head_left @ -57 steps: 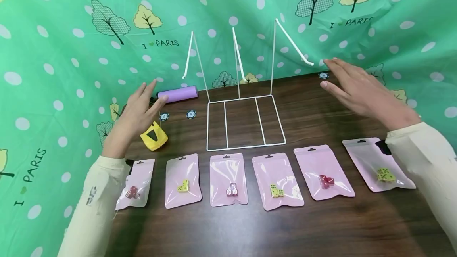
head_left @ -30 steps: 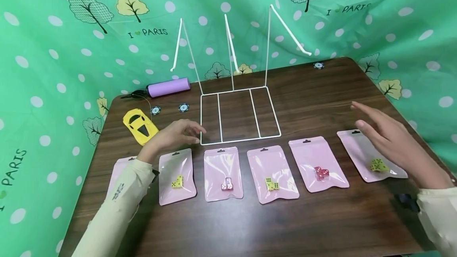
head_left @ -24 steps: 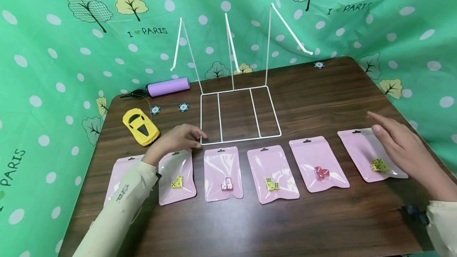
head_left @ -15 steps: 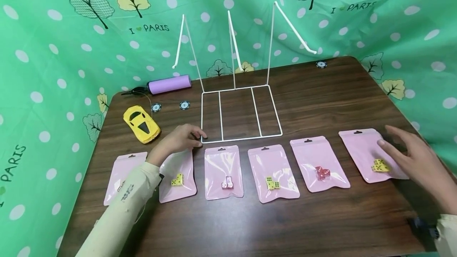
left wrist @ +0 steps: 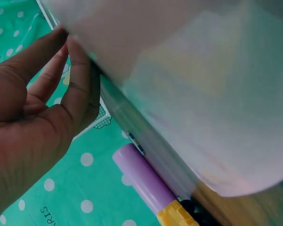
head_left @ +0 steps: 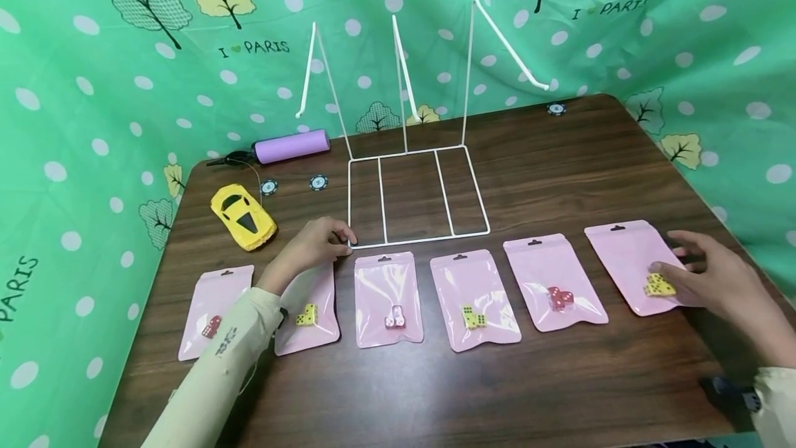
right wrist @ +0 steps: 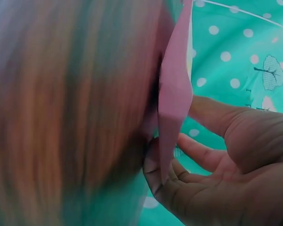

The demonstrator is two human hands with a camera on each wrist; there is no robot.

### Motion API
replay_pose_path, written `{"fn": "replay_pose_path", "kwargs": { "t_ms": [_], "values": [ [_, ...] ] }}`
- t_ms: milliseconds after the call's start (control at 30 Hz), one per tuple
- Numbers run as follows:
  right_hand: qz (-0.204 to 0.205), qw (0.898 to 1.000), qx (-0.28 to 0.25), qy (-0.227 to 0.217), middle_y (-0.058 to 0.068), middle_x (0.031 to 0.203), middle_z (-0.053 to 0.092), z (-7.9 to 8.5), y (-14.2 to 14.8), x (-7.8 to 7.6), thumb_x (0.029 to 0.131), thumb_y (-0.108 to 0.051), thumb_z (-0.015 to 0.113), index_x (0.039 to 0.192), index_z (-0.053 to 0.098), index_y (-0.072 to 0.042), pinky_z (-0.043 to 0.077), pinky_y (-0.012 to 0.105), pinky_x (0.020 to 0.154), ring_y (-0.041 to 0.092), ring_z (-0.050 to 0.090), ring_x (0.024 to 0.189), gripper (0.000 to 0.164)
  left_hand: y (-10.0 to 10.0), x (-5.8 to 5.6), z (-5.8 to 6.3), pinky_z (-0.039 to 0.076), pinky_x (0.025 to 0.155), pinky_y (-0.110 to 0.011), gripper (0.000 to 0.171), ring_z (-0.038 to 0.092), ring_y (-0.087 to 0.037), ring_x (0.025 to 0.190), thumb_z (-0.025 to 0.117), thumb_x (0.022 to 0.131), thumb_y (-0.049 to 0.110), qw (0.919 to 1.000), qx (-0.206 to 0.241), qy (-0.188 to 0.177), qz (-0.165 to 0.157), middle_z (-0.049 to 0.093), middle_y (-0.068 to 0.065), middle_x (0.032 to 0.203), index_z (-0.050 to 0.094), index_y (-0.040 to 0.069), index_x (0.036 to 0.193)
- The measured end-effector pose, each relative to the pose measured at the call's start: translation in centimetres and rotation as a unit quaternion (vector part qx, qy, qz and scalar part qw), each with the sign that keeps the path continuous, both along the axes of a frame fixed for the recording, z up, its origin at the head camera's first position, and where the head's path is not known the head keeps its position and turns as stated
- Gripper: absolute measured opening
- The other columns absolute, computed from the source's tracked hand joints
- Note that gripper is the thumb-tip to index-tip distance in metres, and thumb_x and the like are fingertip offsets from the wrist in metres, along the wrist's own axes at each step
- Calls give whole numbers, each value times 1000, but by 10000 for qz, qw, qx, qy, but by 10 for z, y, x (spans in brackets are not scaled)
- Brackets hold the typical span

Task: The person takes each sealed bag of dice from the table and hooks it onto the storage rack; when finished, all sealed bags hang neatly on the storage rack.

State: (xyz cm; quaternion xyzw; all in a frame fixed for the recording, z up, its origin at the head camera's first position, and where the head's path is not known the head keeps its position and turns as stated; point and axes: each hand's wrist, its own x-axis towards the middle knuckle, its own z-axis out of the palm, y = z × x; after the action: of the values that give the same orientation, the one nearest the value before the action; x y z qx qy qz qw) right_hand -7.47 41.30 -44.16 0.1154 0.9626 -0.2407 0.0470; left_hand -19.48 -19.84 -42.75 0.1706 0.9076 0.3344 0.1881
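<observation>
My left hand point(head_left: 314, 244) is at the front left corner of a white wire rack point(head_left: 418, 240) with three tall hooked arms. Thumb and index finger pinch the corner, as the left wrist view also shows with the hand point(left wrist: 52, 89). On the far right, my right hand point(head_left: 721, 275) grips the right edge of a pink zip pouch point(head_left: 628, 247) holding yellow dice point(head_left: 659, 285). Its thumb lies on the upper face, and the fingers curl under the edge in the right wrist view, where the pouch point(right wrist: 177, 94) is seen edge-on.
Several more pink pouches, such as one with red dice point(head_left: 560, 298), lie in a row along the dark wooden table point(head_left: 398, 393). A yellow toy car point(head_left: 242, 216), a purple hand pump point(head_left: 292, 146) and poker chips point(head_left: 318, 182) are at the back left. Green patterned cloth point(head_left: 261, 102) hangs behind.
My left hand has come from above the car to the rack's corner and stays there. My right hand has lowered toward me and taken the edge of the rightmost pouch.
</observation>
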Motion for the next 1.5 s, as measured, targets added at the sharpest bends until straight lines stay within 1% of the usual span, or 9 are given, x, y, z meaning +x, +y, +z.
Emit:
{"fn": "replay_pose_path", "kwargs": {
  "t_ms": [300, 600, 733, 900, 1033, 1233, 1300, 1433, 1500],
  "values": [
    [-161, 9986, -478, 128, 36, 117, 50, -1, -7, 4, 109, -9, 63, 137, 56, 13, 35, 28, 69, 43, 43, 98, 37, 1, -1, 0, 59, 69, -30, 5, 68, -16, 76, 77, 96, -2, 9998, -117, 133, -45, 75, -8, 88, 79, 3, 97],
    [-587, 9923, -840, 703, 23, 114, 48, 4, -10, -6, 109, -7, 58, 138, 56, 12, 37, 20, 62, 25, 40, 93, 34, 1, 1, 0, 58, 69, -29, 4, 66, -15, 77, 77, 97, -2, 9999, -140, 39, 16, 74, -7, 89, 78, 2, 97],
    [-561, 9916, -764, 876, 28, 121, 49, 12, -10, -15, 109, -10, 57, 135, 60, 2, 38, 21, 60, 22, 43, 93, 29, 1, 2, 0, 58, 69, -28, 5, 66, -15, 77, 77, 97, -2, 9999, -123, 51, -4, 74, -7, 88, 78, 3, 96],
    [-909, 9800, -975, 1477, 2, 114, 54, 29, -23, -23, 107, -13, 58, 120, 64, -37, 37, 15, 60, 7, 45, 85, 28, 1, 1, 0, 55, 71, -29, 6, 65, -15, 79, 77, 96, -2, 9998, -167, 128, -45, 74, -6, 88, 78, 4, 96],
    [-1201, 9501, -1882, 2180, -10, 104, 47, 42, -44, -26, 105, -8, 58, 114, 59, -49, 33, 15, 49, 0, 40, 66, 42, 2, 1, 0, 53, 71, -29, 7, 65, -15, 79, 77, 96, -2, 9997, -177, 170, -72, 74, -5, 87, 78, 5, 94],
    [-919, 9066, -2669, 3136, -3, 98, 53, 63, -76, -29, 103, 2, 61, 129, 71, -25, 32, 13, 43, 0, 40, 53, 38, 1, 2, 1, 53, 70, -28, 7, 64, -15, 78, 77, 96, -1, 9997, -204, 162, -40, 74, -5, 87, 79, 5, 94],
    [-641, 8765, -3250, 3493, 2, 106, 59, 72, -85, -29, 101, 6, 62, 131, 73, -12, 40, 8, 48, 0, 52, 58, 37, 1, 3, 1, 54, 70, -28, 7, 64, -15, 78, 77, 96, -1, 9997, -215, 133, -16, 74, -5, 87, 79, 5, 95],
    [158, 7939, -4452, 4138, 12, 117, 66, 90, -103, -27, 96, 16, 64, 130, 70, 9, 56, 12, 64, 8, 68, 75, 36, 1, 3, 0, 54, 70, -28, 7, 65, -14, 77, 77, 96, -1, 9998, -187, 108, 25, 74, -5, 87, 78, 5, 94],
    [536, 7711, -4608, 4362, 14, 116, 66, 98, -114, -25, 95, 17, 64, 129, 69, 12, 56, 12, 67, 10, 67, 74, 35, 1, 3, 0, 54, 70, -28, 8, 65, -14, 77, 77, 96, -2, 9998, -163, 96, 36, 73, -5, 87, 78, 5, 94]
  ]
}}
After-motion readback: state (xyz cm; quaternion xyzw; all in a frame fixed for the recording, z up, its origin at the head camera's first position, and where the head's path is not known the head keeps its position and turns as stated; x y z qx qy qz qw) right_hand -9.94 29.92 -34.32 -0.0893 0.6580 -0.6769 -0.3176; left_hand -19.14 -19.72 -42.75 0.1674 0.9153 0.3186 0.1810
